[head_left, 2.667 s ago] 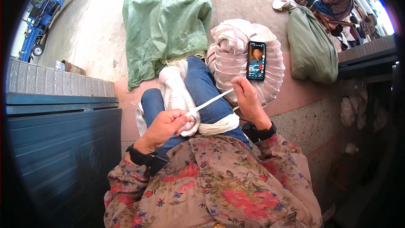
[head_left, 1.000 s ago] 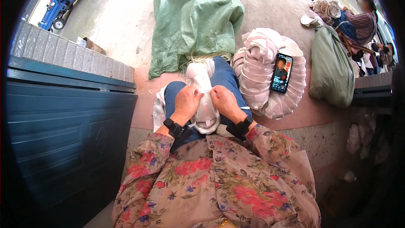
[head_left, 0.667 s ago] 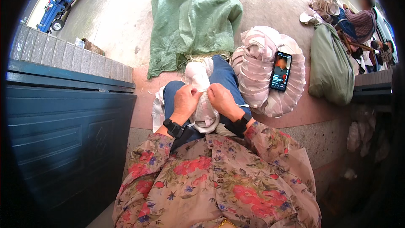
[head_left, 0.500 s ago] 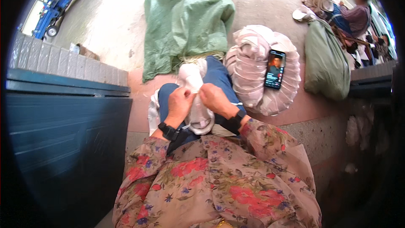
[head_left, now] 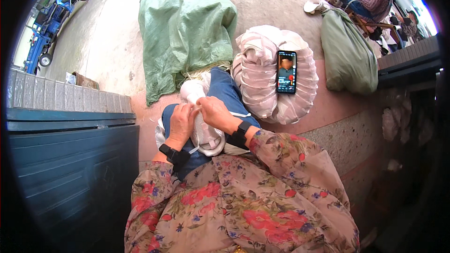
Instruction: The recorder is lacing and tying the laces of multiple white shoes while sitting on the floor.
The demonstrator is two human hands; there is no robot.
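A white shoe upper (head_left: pixel 204 131) with a mesh-like surface lies over my lap, between my jeans-clad knees. My left hand (head_left: pixel 181 121) is closed at its left edge, fingers bent and pinching. From the other side my right hand (head_left: pixel 217 114) reaches over the upper, its thumb and fingertips pressed together close to the left ones. Whatever is between the right fingertips is too small to make out. Thin white lace-like ends (head_left: pixel 241 114) show beside the right wrist and below the left hand. Both wrists wear black bands.
Ahead stands a large green woven sack (head_left: pixel 187 23). Right of my knees sits a thick bundle of nested white uppers (head_left: pixel 255 77), a lit phone (head_left: pixel 287 72) resting on it. Farther right are an olive sack (head_left: pixel 348 51) and a seated person (head_left: pixel 375 0). A blue door panel (head_left: pixel 70 173) stands left.
The view has shifted, so the sacks and bundle appear farther left. My hands stay at the upper, with the fingertips still close together. The picture on the phone has changed.
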